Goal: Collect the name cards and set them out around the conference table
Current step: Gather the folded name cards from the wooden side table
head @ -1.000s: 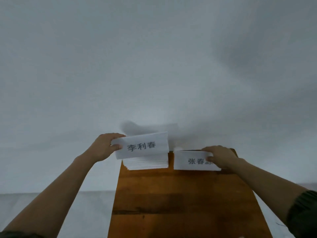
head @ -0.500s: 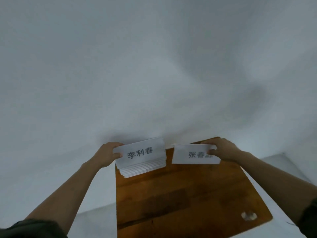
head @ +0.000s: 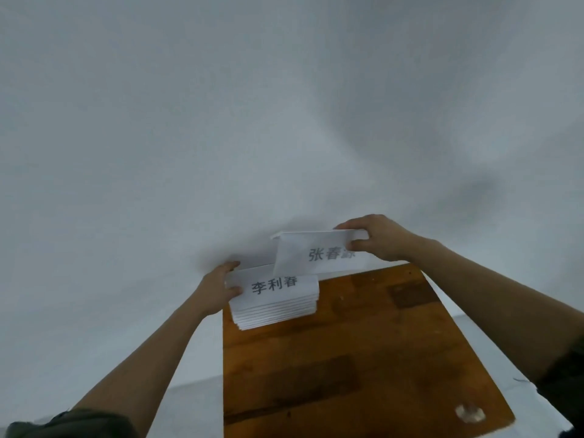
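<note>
Collecting the name cards: at the far edge of a wooden table [head: 347, 368], a person's left hand [head: 218, 289] grips the left end of a stack of name cards [head: 278, 306], thumb on the top card and fingers curled behind, forearm stretched forward from the lower left. The stack's lower edge sits at the table's far left corner, against a white wall [head: 221, 121]. Above and to its right, one more name card [head: 300, 257] hangs tilted in the air, its lower left corner overlapping the top of the stack (whether the two touch cannot be told). The right hand [head: 382, 238] pinches that card at its right end, thumb on the printed face and fingers over the top edge, arm reaching in from the lower right. The gathering step looks nearly done; next, the loose card would need squaring onto the stack before anything is carried to the conference table.
</note>
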Available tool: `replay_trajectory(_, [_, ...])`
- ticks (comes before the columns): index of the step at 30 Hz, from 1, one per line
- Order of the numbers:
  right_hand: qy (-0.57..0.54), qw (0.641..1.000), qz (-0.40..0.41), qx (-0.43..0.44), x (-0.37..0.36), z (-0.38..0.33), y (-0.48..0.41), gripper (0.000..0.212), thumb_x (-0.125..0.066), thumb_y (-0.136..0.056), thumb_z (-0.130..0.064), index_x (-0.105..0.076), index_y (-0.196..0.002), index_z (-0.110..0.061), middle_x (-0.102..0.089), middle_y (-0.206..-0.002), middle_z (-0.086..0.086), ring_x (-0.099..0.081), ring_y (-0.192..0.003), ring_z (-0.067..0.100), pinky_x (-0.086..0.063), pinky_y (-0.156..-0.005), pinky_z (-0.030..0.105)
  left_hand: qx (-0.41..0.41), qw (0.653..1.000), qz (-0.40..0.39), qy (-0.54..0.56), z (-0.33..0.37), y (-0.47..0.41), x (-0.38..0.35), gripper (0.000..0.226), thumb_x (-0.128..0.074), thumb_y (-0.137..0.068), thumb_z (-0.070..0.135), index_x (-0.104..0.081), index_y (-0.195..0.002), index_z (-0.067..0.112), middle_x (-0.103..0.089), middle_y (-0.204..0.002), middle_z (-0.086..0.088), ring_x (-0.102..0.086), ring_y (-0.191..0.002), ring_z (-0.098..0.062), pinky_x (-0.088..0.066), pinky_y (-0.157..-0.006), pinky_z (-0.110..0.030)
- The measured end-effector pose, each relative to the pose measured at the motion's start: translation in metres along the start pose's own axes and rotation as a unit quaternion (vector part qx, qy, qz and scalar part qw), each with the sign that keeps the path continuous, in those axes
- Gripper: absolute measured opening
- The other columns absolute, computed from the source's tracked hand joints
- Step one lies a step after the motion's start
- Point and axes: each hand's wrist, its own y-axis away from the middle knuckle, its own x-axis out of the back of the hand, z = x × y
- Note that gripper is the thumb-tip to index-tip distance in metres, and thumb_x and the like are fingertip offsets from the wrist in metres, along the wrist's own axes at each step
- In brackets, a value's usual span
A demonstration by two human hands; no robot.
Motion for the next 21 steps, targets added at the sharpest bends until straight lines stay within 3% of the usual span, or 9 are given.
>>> replay_trajectory(5, [0.076,0.995,-0.051,0.028,-0.032,-0.045,-0.04,0.043,-0.06,-0.093,-0.035,-0.052,-0.135,-0.039,-0.056,-0.137,-0.005,-0.05,-0.121,0.022,-0.044,-0.097,0.042,0.074,0.988,0.017,0.133,-0.003,0.018,-0.007,0.067,-0.066,-0.089,0.012,-0.032,-0.147,0.014,-0.047,-0.143,-0.008,-0.051,-0.124,-0.024,-0.048,-0.097,-0.04])
replay_trajectory(11, [0.163,0.979,-0.107,0.053,-0.077,-0.073,-0.07,0.046,-0.057,-0.094,-0.038,-0.047,-0.139,-0.036,-0.051,-0.141,-0.005,-0.048,-0.124,0.021,-0.04,-0.091,0.038,0.092,0.979,-0.02,0.18,-0.005,0.031,-0.009,0.064,-0.061,-0.089,0.003,-0.034,-0.144,0.021,-0.044,-0.145,0.001,-0.044,-0.131,-0.024,-0.048,-0.096,-0.038])
replay_trajectory(16, [0.17,0.976,-0.13,0.034,-0.097,-0.071,-0.077,0.047,-0.057,-0.094,-0.042,-0.046,-0.139,-0.035,-0.053,-0.139,-0.003,-0.051,-0.121,0.022,-0.042,-0.091,0.038,0.095,0.971,-0.026,0.216,-0.004,0.033,-0.008,0.059,-0.059,-0.089,-0.001,-0.039,-0.139,0.023,-0.05,-0.134,0.004,-0.048,-0.116,-0.017,-0.053,-0.064,-0.014])
replay_trajectory(19, [0.168,0.976,-0.136,0.034,-0.1,-0.067,-0.081,0.047,-0.057,-0.093,-0.044,-0.046,-0.138,-0.036,-0.054,-0.137,-0.004,-0.052,-0.119,0.022,-0.043,-0.091,0.038,0.093,0.967,-0.023,0.237,-0.006,0.032,-0.007,0.045,-0.056,-0.092,0.005,-0.046,-0.132,0.023,-0.054,-0.125,0.007,-0.053,-0.112,-0.019,-0.053,-0.059,-0.013])
replay_trajectory(21, [0.124,0.981,-0.145,0.032,-0.099,-0.062,-0.078,0.05,-0.058,-0.091,-0.049,-0.048,-0.138,-0.035,-0.054,-0.138,-0.005,-0.051,-0.12,0.021,-0.044,-0.095,0.04,0.106,0.959,-0.008,0.262,-0.01,0.031,-0.007,0.025,-0.048,-0.097,0.013,-0.056,-0.117,0.026,-0.061,-0.115,0.008,-0.059,-0.103,-0.016,-0.052,-0.058,-0.015])
